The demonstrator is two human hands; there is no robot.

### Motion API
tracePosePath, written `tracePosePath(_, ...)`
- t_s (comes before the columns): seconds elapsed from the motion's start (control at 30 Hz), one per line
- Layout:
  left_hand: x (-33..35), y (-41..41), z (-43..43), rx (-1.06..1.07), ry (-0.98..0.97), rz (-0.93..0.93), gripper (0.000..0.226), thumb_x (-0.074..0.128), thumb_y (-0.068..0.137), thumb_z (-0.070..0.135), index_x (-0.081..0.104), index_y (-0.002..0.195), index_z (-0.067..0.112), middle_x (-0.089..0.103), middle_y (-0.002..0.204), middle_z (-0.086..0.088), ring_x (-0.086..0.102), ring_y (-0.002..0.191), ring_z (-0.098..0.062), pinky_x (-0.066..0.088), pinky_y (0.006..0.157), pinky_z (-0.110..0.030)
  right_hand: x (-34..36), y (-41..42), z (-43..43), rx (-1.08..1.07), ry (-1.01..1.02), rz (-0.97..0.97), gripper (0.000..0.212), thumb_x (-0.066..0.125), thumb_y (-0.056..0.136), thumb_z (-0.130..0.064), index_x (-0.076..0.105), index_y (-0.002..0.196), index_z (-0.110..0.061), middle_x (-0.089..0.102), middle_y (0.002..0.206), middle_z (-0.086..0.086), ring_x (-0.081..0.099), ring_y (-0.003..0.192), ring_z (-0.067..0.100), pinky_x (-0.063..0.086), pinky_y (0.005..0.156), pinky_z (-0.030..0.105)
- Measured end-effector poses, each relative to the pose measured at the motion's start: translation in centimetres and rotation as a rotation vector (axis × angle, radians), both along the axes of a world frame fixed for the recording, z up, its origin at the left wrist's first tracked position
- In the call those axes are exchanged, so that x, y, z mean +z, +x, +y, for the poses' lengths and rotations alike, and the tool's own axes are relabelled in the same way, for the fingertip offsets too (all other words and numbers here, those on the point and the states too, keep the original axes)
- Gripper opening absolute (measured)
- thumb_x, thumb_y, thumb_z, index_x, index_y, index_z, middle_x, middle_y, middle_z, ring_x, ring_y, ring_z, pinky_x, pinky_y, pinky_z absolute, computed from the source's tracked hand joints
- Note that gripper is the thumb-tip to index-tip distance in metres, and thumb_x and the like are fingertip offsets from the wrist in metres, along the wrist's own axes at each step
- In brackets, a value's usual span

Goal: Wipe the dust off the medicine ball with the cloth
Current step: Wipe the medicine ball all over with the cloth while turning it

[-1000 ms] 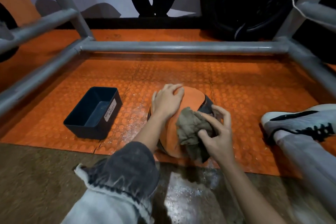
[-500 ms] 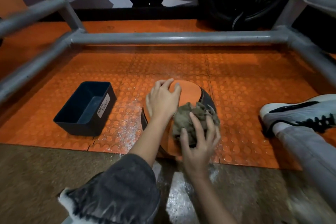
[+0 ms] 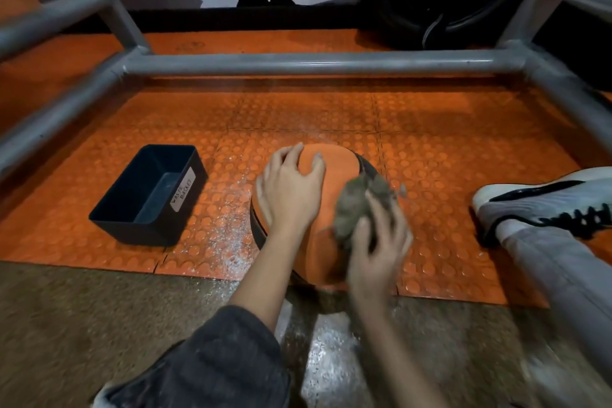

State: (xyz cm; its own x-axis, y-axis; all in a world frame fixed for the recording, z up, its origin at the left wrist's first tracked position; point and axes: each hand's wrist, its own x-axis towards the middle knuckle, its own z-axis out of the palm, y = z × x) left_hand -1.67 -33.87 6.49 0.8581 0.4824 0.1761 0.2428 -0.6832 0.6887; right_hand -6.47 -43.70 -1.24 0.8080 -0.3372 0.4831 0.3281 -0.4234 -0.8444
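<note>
Bin [image 3: 139, 232] sits left of medicine ball [image 3: 331, 175]; left grip [image 3: 288, 192] lies spread on it, right grip [image 3: 377, 252] clutches cloth [image 3: 357, 202].

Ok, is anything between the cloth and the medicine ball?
Nothing visible. The right hand holds the cloth against the right side of the medicine ball; the left hand rests on its left side, apart from the cloth.

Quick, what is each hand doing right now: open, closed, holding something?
Left hand: open, fingers spread, resting on the medicine ball.
Right hand: grips the cloth against the ball, blurred.
</note>
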Motion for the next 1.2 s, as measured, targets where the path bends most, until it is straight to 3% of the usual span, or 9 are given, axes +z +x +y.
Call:
tracePosePath(0.2, -0.6, -0.5, 0.5, -0.055, -0.008, -0.064, 0.044, 0.047, 0.091, 0.051, 0.054, 0.131, 0.032, 0.046, 0.135, 0.012, 0.040, 0.126, -0.014, 0.029, 0.109, -0.040, 0.8, 3.1, -1.2, 0.085, -0.078, -0.115, 0.028, 0.045, 0.090, -0.027, 0.065, 0.110, -0.025, 0.056, 0.121, 0.010, 0.047, 0.114, 0.022, 0.029, 0.104, 0.030)
tracePosePath(0.37, -1.0, -1.7, 0.3, -0.061, -0.016, -0.131, 0.054, 0.041, 0.082, 0.056, 0.056, 0.128, 0.033, 0.048, 0.131, 0.014, 0.041, 0.122, -0.010, 0.030, 0.108, -0.038, 3.4, 11.4, -4.3, 0.376, 0.319, 0.493, 0.020, 0.046, 0.098, -0.021, 0.065, 0.105, -0.023, 0.064, 0.110, 0.001, 0.057, 0.115, 0.022, 0.045, 0.096, 0.034)
tracePosePath(0.57, -0.4, -1.1, 0.0, -0.012, -0.020, -0.071, 0.041, 0.048, 0.091, 0.048, 0.055, 0.129, 0.032, 0.047, 0.132, 0.012, 0.043, 0.122, -0.013, 0.028, 0.108, -0.040, 0.8, 2.1, -1.8, 0.096, 0.129, 0.097, 0.033, 0.044, 0.095, -0.034, 0.060, 0.122, -0.023, 0.050, 0.132, 0.003, 0.040, 0.126, 0.019, 0.024, 0.105, 0.015)
tracePosePath(0.67, -0.2, -0.5, -0.2, -0.057, 0.000, -0.070, 0.042, 0.048, 0.091, 0.049, 0.056, 0.128, 0.031, 0.048, 0.132, 0.011, 0.045, 0.122, -0.013, 0.030, 0.107, -0.041, -2.0, -3.1, 1.1, 0.027, -0.019, -0.037, 0.036, 0.040, 0.098, -0.037, 0.051, 0.130, -0.025, 0.037, 0.145, 0.008, 0.027, 0.137, 0.030, 0.014, 0.116, 0.025)
tracePosePath(0.8, -0.8, -0.7, 0.2, -0.106, -0.006, -0.129, 0.051, 0.045, 0.082, 0.056, 0.059, 0.125, 0.032, 0.051, 0.131, 0.012, 0.044, 0.123, -0.010, 0.034, 0.106, -0.041, -1.7, -1.0, 0.4, 0.038, 0.002, -0.108, 0.036, 0.048, 0.091, -0.025, 0.054, 0.127, -0.023, 0.044, 0.140, 0.015, 0.032, 0.133, 0.033, 0.019, 0.115, 0.028)
tracePosePath(0.93, -1.2, -0.8, 1.2, -0.068, -0.071, -0.169, 0.043, 0.056, 0.087, 0.050, 0.059, 0.126, 0.031, 0.051, 0.130, 0.012, 0.042, 0.122, -0.010, 0.034, 0.105, -0.039, 2.1, 5.7, -2.8, 0.236, 0.173, 0.111, 0.028, 0.054, 0.092, -0.024, 0.061, 0.120, -0.019, 0.058, 0.122, 0.007, 0.050, 0.111, 0.016, 0.035, 0.087, 0.002)
tracePosePath(1.0, -1.4, -1.2, 0.8, -0.050, -0.052, -0.179, 0.046, 0.054, 0.086, 0.053, 0.058, 0.127, 0.032, 0.050, 0.129, 0.014, 0.041, 0.122, -0.009, 0.034, 0.105, -0.039, 2.8, 10.3, -4.1, 0.361, 0.328, 0.397, 0.020, 0.055, 0.095, -0.019, 0.065, 0.113, -0.020, 0.063, 0.119, 0.005, 0.058, 0.103, 0.014, 0.044, 0.076, 0.008)
tracePosePath(1.1, -1.3, -1.4, -0.1, -0.039, 0.012, -0.164, 0.052, 0.048, 0.085, 0.057, 0.055, 0.130, 0.031, 0.048, 0.133, 0.013, 0.039, 0.124, -0.011, 0.030, 0.107, -0.040, 3.2, 12.2, -4.7, 0.343, 0.408, 0.544, 0.020, 0.055, 0.095, -0.021, 0.068, 0.110, -0.017, 0.064, 0.120, 0.010, 0.059, 0.113, 0.024, 0.047, 0.094, 0.031)
tracePosePath(1.2, -0.8, -0.3, -0.1, -0.030, 0.022, -0.081, 0.053, 0.047, 0.090, 0.055, 0.048, 0.137, 0.030, 0.043, 0.139, 0.011, 0.036, 0.129, -0.013, 0.025, 0.110, -0.039, 1.4, 6.2, -3.4, 0.169, 0.289, 0.286, 0.027, 0.052, 0.096, -0.022, 0.061, 0.121, -0.018, 0.053, 0.133, 0.007, 0.044, 0.127, 0.017, 0.030, 0.104, 0.020)
